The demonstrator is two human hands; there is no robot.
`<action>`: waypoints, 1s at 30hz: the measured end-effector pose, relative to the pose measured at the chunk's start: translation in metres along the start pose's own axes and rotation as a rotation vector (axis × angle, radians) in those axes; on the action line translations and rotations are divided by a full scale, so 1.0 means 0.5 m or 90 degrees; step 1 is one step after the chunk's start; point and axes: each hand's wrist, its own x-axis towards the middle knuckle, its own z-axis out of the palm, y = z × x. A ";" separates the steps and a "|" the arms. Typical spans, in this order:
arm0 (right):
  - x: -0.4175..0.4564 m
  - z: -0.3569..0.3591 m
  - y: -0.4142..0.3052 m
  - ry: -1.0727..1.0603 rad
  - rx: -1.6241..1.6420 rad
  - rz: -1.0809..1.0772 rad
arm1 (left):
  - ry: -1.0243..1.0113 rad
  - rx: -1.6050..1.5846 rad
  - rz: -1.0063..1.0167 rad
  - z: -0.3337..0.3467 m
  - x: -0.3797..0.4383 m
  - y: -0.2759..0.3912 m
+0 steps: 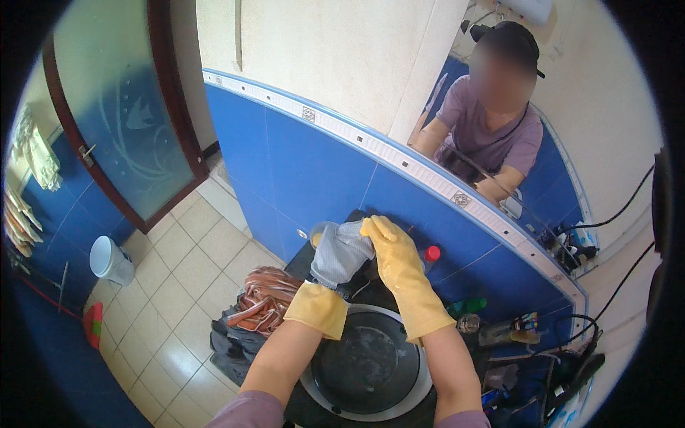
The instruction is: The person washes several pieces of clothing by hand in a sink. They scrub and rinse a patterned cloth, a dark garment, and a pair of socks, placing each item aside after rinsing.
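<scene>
Both my hands wear yellow rubber gloves and are raised above the far side of a round sink with a dark bowl [364, 385]. A grey textured cloth [338, 254] with a dark hem covers my left hand [317, 307] from the wrist up, so only the glove's cuff shows and the fingers are hidden. My right hand [392, 249] pinches the cloth's upper right edge between its fingertips. Left of the sink, an orange and white striped cloth [267, 297] lies bunched on dark fabric [233, 337].
A red-capped bottle [432, 254], a green bottle [471, 306] and a glass jar [469, 323] stand along the blue tiled wall. A mirror [481, 117] reflects a person. On the tiled floor are a white bucket [111, 260] and a red and green object [94, 325], near a glass door [128, 107].
</scene>
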 end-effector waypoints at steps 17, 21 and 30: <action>-0.239 0.039 -0.138 0.010 0.096 0.282 | 0.168 -0.103 -0.119 0.167 -0.226 -0.121; -0.348 0.034 -0.269 -0.052 0.140 0.266 | 0.106 0.215 -0.024 0.145 -0.332 -0.188; -0.427 0.057 -0.282 -0.132 0.146 0.329 | 0.212 0.084 -0.103 0.012 -0.501 -0.278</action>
